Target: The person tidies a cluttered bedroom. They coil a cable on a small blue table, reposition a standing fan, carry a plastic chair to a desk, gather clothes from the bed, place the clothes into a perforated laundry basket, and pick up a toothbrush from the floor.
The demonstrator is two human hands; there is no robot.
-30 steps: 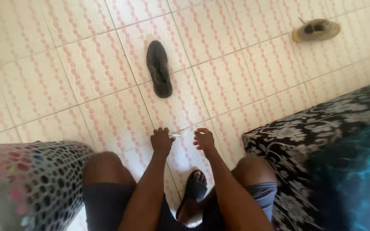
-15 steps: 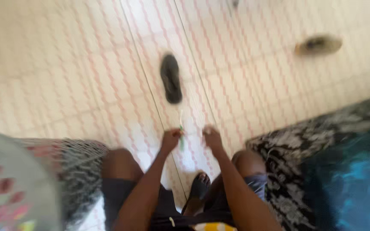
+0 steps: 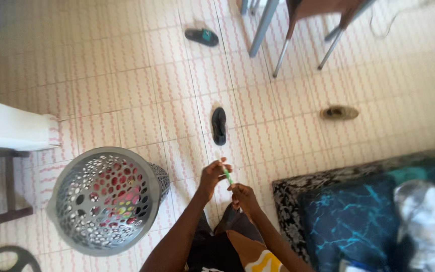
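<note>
Nearest to me, both forearms extend forward from the bottom edge of the head view, above dark shorts and a patch of yellow and white cloth. My left hand (image 3: 212, 175) is raised slightly higher, fingers curled together and pinched on the upper end of a thin green stick (image 3: 227, 176); my right hand (image 3: 242, 196) sits just below and to the right, fingers closed on the lower end of the same stick. The stick runs tilted between the two hands, over the tiled floor (image 3: 127, 90); I cannot tell what kind of item it is. To my left stands a grey perforated basket (image 3: 104, 201), round, with red, pink and green contents visible through the holes. I see no label on it. To my right is a cushion (image 3: 358, 211) in blue marbled fabric with a black and white patterned border. Just beyond the hands, a black sandal (image 3: 219, 126) lies on the tiles. Further right lies a tan shoe (image 3: 339, 112). At far left is a white tabletop (image 3: 11, 128) on a dark frame. Farthest away are a dark slipper with a teal patch (image 3: 202, 36) and grey metal chair legs (image 3: 265, 25).
</note>
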